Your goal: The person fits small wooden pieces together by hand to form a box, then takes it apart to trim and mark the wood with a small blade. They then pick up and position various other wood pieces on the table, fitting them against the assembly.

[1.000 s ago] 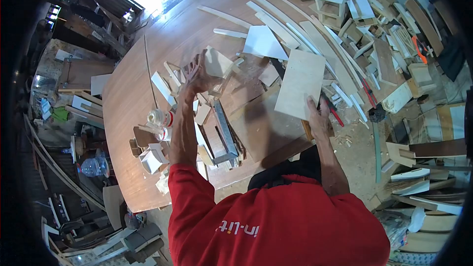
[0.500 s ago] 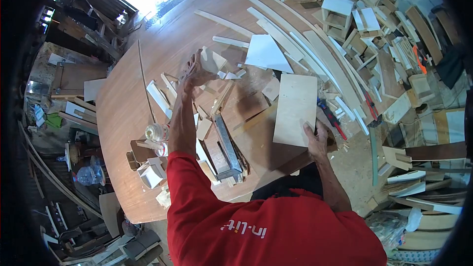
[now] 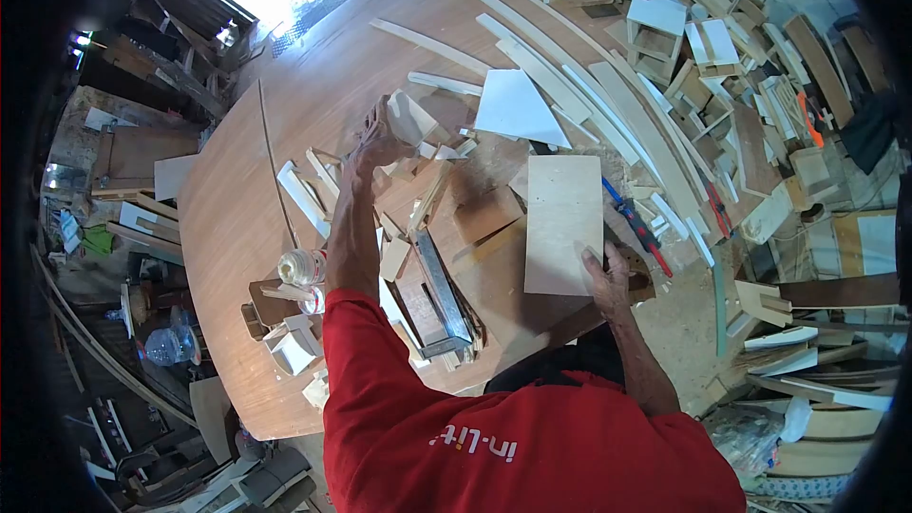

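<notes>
The head view centres on a pale rectangular board [image 3: 563, 214], which lies face-up over the near part of the counter [image 3: 223, 195], its long sides running away from the person; whether its underside touches anything cannot be told. The right hand [image 3: 614, 281] has its grip clamped on the board's near right corner, thumb flat on the upper face and the other fingers mostly hidden beyond the edge.

The board looks thin, stiff and fairly light, probably wood sheet. Its smooth face would likely give less purchase than its edges, and the corners could chip. A one-corner hold probably lets the far end dip; taking both long edges near the middle should balance it better.

The left hand [image 3: 380, 144] is farther out, fingers spread beside a small pale block [image 3: 410, 120]; whether its grip is together on that piece cannot be told.

Just right of the board lies a blue-and-red tool [image 3: 636, 225]. Leftward are a brown offcut [image 3: 486, 215] and a grey metal bar [image 3: 443, 290]. Beyond the board sit a white slant-sided panel [image 3: 519, 108] and long pale strips [image 3: 560, 95]; a jar [image 3: 301, 267] stands left of the left forearm.
</notes>
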`<state>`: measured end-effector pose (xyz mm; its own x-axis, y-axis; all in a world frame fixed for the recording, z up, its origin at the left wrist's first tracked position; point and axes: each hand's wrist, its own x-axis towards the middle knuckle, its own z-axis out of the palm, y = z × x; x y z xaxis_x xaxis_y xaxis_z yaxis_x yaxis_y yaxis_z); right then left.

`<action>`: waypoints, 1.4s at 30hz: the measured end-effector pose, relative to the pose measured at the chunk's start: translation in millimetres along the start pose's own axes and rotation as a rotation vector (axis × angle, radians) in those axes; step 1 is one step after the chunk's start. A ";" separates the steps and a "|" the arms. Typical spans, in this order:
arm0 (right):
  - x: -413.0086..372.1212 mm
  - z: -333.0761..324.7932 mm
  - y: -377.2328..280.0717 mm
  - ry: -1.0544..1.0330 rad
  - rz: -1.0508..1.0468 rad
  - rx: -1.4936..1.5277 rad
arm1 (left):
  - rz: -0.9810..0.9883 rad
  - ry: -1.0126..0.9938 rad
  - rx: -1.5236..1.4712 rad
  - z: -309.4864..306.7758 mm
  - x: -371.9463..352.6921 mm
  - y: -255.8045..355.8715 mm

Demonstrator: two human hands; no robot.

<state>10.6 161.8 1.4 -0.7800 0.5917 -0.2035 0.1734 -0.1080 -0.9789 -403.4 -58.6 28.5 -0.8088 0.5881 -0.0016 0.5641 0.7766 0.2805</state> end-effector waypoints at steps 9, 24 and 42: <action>-2.9 -1.4 3.5 -0.024 -0.023 -0.002 | -0.175 -0.218 -0.029 -22.0 1.4 27.0; -7.3 11.4 12.3 -0.009 0.088 0.186 | 0.291 -0.003 -1.255 67.6 -107.4 99.0; -14.8 4.8 -21.1 -0.052 -0.582 -0.912 | -0.706 -0.055 -2.072 89.0 -259.9 219.1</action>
<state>15.6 151.6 25.0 -0.9082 0.3229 0.2663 0.1334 0.8263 -0.5472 -54.7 -21.2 5.0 -0.7187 0.4295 -0.5468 -0.6953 -0.4444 0.5649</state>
